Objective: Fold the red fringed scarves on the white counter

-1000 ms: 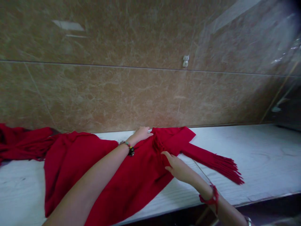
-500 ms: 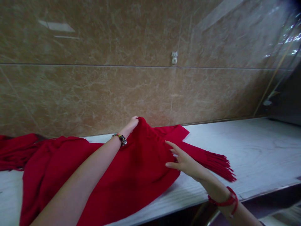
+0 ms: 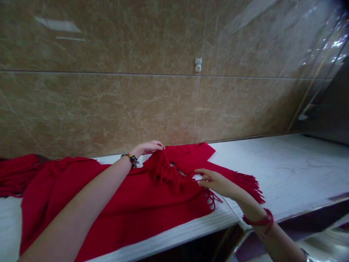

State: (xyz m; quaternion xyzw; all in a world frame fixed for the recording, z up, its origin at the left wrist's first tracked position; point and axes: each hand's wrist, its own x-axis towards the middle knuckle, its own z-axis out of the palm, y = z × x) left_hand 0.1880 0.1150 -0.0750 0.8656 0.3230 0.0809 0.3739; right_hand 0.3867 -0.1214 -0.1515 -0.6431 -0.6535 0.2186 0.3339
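Observation:
A large red scarf (image 3: 122,203) with fringed ends lies spread and rumpled on the white counter. My left hand (image 3: 149,146), wearing a beaded bracelet, pinches its fringed edge near the wall and lifts it slightly, so the tassels (image 3: 163,171) hang down. My right hand (image 3: 214,181), with a red cord at the wrist, is at the scarf's right edge. Its fingers are bent, with a gap between forefinger and thumb; the thumb tip is at the fabric. Beyond it lies a red fringed piece (image 3: 231,177), perhaps another scarf, partly under the first.
More bunched red fabric (image 3: 16,176) lies at the far left. The white counter (image 3: 294,167) runs along a brown marbled tile wall (image 3: 109,112) bearing a small white cat-shaped hook (image 3: 198,64). A dark object (image 3: 331,109) stands at the right end. Openings show under the counter's front edge.
My left hand has moved lower and slightly left, and the fringe now hangs out from under it. My right hand's fingers have drawn closer together at the scarf's edge, which lies flatter.

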